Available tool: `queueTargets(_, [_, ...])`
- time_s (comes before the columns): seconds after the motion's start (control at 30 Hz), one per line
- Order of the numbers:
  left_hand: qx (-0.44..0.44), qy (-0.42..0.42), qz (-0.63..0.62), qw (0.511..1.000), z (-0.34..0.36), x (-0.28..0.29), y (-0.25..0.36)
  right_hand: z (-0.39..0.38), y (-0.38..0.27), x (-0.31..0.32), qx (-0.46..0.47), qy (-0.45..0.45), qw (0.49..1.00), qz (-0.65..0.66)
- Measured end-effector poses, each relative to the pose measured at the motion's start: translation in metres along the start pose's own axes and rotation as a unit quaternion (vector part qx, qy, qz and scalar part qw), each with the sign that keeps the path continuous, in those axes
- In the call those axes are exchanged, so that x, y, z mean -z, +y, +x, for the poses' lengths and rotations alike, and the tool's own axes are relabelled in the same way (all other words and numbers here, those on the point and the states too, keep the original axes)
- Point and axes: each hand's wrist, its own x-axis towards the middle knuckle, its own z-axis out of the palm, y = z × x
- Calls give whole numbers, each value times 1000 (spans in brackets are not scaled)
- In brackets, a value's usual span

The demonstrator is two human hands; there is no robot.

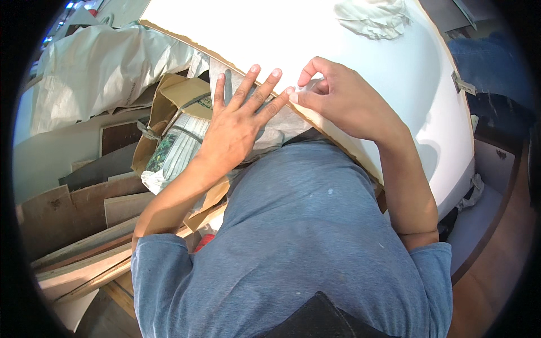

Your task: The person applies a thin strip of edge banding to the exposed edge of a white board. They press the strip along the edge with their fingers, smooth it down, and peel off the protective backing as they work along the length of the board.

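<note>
My left hand (234,121) is open, back up and fingers spread, its fingertips reaching over the near left edge of a large white board (315,42). Close by, my right hand (352,101) is closed in a pinch above the same edge. Between its thumb and forefinger shows a small whitish, partly see-through scrap (305,88), too small to name. The tip of my left hand's rightmost finger meets or nearly meets the right thumb. The board has a rough brown edge and lies in front of my body.
A crumpled whitish cloth (375,17) rests on the board's far part. At left are an open cardboard box (186,90) with a tied bundle, pale sheeting (107,73) and several wooden boards (84,208). Something like a small clip (465,84) sits at the board's right edge.
</note>
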Motion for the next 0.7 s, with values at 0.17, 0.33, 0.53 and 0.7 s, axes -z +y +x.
queueTargets(0.17, [-1,-8,17,1000,1,0,0,16,12,5,56,-20,997,-45])
queueTargets(0.33, [-8,13,-10,1000,3,10,2,16,6,12,38,-50,998,-26])
queueTargets(0.53, [35,2,-295,955,46,45,-4,16,9,14,-5,-66,997,43])
queueTargets(0.7, [-82,-43,-302,949,73,52,-17,15,17,13,38,-65,997,11])
